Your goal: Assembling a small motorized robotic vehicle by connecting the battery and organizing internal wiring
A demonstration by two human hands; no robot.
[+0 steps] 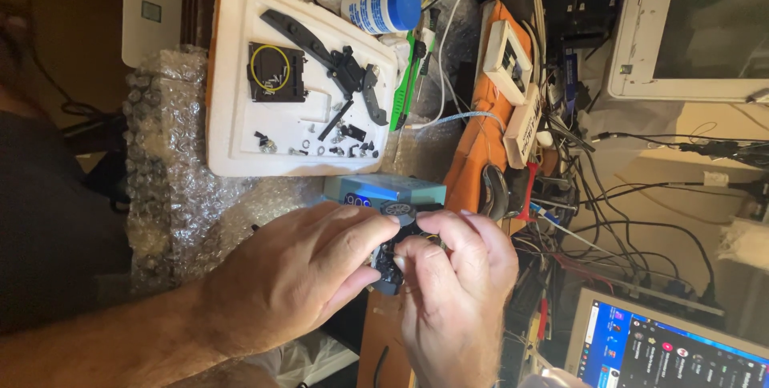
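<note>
Black small part (394,253) (axis unclear) pinched between both hands' fingers (376,232).

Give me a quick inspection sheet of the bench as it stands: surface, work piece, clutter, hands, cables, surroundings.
Surface: bubble wrap spread over the bench, with an orange mat beside it.
Job's things: small black assembly held between both hands; white foam tray holds black arms, a square black part with a yellow ring, and loose screws.
Clutter: blue-capped jar, green-handled tool, teal box, white block.
Hands: left hand and right hand both pinch the assembly with their fingertips.
Cables: dense tangle past the mat; white leads by the jar.
Surroundings: lit screen, white monitor, laptop corner.
</note>
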